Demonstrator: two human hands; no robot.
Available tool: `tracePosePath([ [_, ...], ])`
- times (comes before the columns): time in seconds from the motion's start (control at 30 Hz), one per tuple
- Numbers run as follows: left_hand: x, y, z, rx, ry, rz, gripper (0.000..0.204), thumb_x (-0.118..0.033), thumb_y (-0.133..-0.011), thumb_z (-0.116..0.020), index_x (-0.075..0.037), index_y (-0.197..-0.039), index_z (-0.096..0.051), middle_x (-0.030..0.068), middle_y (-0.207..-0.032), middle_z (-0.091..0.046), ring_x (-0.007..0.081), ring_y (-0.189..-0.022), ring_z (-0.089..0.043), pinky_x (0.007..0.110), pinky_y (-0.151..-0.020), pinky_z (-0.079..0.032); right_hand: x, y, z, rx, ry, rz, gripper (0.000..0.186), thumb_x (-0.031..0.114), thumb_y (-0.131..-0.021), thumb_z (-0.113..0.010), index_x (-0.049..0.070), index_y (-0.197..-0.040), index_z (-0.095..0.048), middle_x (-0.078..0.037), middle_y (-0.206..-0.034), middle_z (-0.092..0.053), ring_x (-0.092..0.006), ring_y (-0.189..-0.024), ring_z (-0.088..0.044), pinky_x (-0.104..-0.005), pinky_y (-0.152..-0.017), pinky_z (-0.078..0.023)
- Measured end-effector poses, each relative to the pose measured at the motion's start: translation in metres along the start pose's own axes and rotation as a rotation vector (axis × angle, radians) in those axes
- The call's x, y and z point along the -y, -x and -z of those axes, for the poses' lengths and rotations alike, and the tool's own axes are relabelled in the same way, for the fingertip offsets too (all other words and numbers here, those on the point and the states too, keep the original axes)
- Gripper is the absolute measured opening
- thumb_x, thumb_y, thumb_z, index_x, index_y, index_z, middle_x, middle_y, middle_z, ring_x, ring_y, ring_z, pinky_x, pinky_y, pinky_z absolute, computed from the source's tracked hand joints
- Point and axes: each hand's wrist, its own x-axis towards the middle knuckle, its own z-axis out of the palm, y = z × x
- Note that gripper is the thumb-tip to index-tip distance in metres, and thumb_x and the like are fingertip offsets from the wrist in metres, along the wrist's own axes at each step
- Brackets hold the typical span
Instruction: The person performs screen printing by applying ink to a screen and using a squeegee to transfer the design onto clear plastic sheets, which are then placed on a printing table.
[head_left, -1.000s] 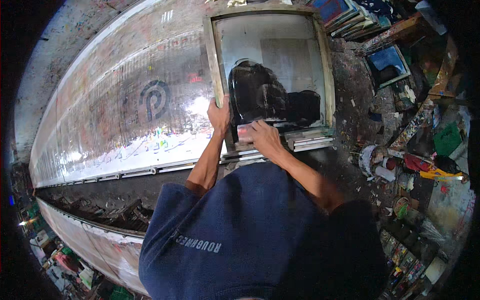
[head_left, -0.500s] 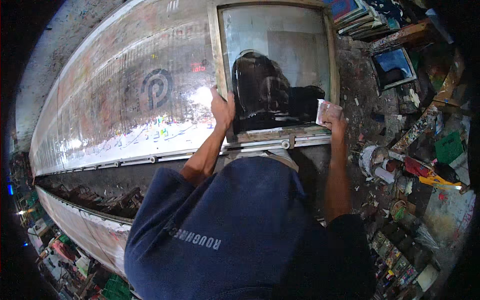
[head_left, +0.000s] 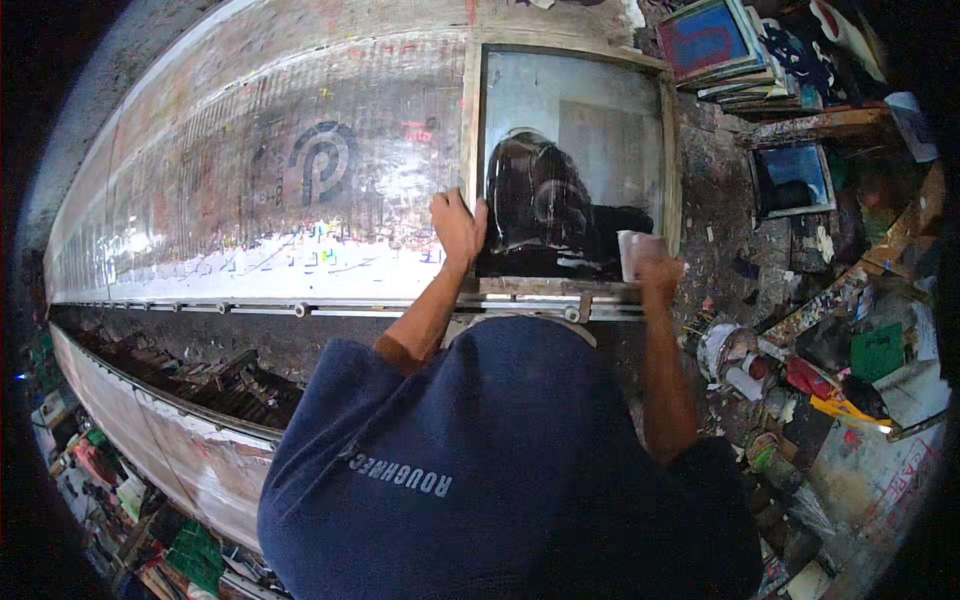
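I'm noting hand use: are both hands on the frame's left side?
No: the left hand grips the frame by its left side; the right hand holds a pale tool near the lower right corner.

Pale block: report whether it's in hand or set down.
In hand: the blurred right hand grips the pale block by the near right corner of the framed screen.

I find the frame (head_left: 472, 130) of rough, matt wood, its screen (head_left: 620, 100) smooth with a slight sheen. I record the table (head_left: 225, 190) as glossy but streaked, the rail (head_left: 370, 312) as metal, the shirt (head_left: 480, 420) as matt cloth.
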Motion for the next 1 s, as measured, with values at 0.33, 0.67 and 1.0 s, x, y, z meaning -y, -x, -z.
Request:
tracePosePath([
  [0.33, 0.003, -0.003, 0.000, -0.036, 0.132, 0.063, 0.032, -0.025, -0.094, -0.059, 0.006, -0.099, -0.057, 0.0274, -0.095, -0.052, 0.0447, -0.091, -0.050, 0.052, -0.080, -0.039, 0.196, 0.009, -0.060, 0.055, 0.154, 0.637, 0.032, 0.001, -0.079, -0.060, 0.010, -0.109, -0.067, -0.006, -0.109, -0.066, -0.0243, -0.106, -0.060, -0.0617, -0.113, -0.023],
  [0.67, -0.001, -0.009, 0.005, -0.034, 0.140, 0.069, 0.026, -0.021, -0.095, -0.055, 0.004, -0.097, -0.057, 0.0255, -0.093, -0.052, 0.0433, -0.090, -0.050, 0.051, -0.079, -0.039, 0.214, -0.136, -0.075, 0.165, 0.104, 0.816, 0.026, 0.001, -0.075, -0.063, 0.015, -0.095, -0.073, -0.009, -0.096, -0.069, -0.0295, -0.091, -0.064, -0.0457, -0.085, -0.050],
  [1.0, -0.010, -0.013, 0.007, 0.000, 0.063, 0.157, 0.040, -0.033, -0.088, -0.064, 0.004, -0.101, -0.058, 0.0248, -0.098, -0.055, 0.0435, -0.094, -0.053, 0.051, -0.082, -0.043, 0.196, 0.002, -0.073, 0.100, 0.106, 0.595, 0.029, 0.001, -0.064, -0.067, 0.010, -0.091, -0.068, -0.007, -0.089, -0.060, -0.0289, -0.094, -0.059, -0.0533, -0.104, -0.036],
])
